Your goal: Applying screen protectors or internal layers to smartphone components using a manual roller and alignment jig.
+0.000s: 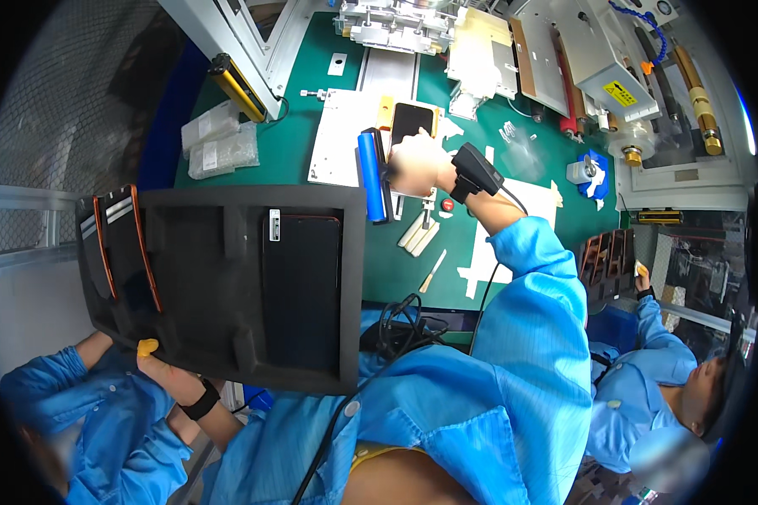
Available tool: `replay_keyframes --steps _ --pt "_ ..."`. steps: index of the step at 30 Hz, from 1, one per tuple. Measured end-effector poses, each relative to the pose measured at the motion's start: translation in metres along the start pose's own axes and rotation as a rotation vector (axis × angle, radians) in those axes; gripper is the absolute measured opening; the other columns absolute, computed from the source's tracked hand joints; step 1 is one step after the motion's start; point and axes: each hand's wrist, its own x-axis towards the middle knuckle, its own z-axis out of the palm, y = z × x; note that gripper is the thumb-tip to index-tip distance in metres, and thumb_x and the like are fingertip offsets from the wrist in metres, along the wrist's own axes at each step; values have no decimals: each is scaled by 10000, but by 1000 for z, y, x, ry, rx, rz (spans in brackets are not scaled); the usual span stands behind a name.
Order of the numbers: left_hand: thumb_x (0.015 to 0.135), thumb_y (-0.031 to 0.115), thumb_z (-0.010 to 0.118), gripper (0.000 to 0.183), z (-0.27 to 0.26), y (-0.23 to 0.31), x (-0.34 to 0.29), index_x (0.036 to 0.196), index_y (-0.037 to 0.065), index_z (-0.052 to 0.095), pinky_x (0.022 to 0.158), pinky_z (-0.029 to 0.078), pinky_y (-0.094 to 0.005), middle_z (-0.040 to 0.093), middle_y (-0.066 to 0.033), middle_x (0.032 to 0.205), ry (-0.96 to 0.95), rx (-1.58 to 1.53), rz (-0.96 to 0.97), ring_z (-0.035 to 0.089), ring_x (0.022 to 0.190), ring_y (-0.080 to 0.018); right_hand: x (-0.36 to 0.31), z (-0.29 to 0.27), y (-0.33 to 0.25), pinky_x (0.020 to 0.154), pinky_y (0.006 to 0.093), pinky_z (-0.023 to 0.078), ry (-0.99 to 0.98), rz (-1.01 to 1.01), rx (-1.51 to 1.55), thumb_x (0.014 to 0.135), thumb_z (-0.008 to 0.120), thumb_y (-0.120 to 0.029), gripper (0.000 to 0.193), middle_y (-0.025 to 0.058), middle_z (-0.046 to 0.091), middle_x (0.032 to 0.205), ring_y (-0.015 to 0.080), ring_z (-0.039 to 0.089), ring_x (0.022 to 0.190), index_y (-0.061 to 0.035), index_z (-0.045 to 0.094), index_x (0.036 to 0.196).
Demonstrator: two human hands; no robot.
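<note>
Presently, lying on and above the green tabletop (392,273):
- Phone (411,120), one: is lying screen up in a yellow-edged holder (386,114) on a white plate (337,139), its far end showing beyond the fingers.
- Right hand (419,164), blurred: is reaching over the phone's near end; whether its grip is holding the phone or only resting there, one cannot tell.
- Blue roller (369,177), one: is standing just left of that hand.
- Left hand (173,379), with yellow finger cover (147,347): its grip is pinching the near left edge of a black tray.
- Black tray (202,337), one: is carrying a labelled handset (303,295) in its right recess and two orange-edged slabs (125,244) leaning at its left end.
- Knife (434,271) and clear bags (225,156): are lying apart.
- Progress, by judgement: the work is apparently standing partway. Done: the phone is sitting in the holder. Left: handling there is seemingly continuing; whether the tray's pieces are waiting or finished is not showing.
</note>
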Motion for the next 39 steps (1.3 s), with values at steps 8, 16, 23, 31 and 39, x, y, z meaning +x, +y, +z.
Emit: replay_keyframes --steps 8,16,23,31,39 --pt "790 50 488 151 13 -3 4 895 -43 542 699 462 -266 574 -118 922 88 -337 -369 533 859 -167 -5 -5 -1 771 398 400 50 -46 -23 594 586 -306 256 157 579 617 300 589 649 -54 603 637" --pt "738 -2 550 114 31 -7 1 848 -12 522 724 431 -236 566 -75 857 -7 -221 -147 526 772 -137 -9 -3 -1 780 408 398 56 -11 -12 601 594 -296 248 154 579 619 303 583 664 -59 606 673" --pt "673 23 527 85 48 -5 5 756 14 542 725 451 -277 567 -74 820 219 -684 -800 539 767 -172 -47 -1 -15 647 381 471 167 57 279 640 586 -218 323 186 593 722 300 590 705 -28 597 901" --pt "675 126 479 95 75 -60 -16 705 79 557 703 456 -300 582 -52 738 282 -999 -1015 556 722 -194 -123 51 34 507 245 466 623 757 1214 836 497 -119 163 17 460 548 108 507 491 13 532 923" --pt "614 56 452 255 82 -80 -32 831 13 578 779 461 -356 590 -103 878 265 -1086 -1131 558 822 -266 -125 56 23 496 350 521 790 783 1714 848 517 -192 179 56 475 635 154 495 466 -24 479 895"
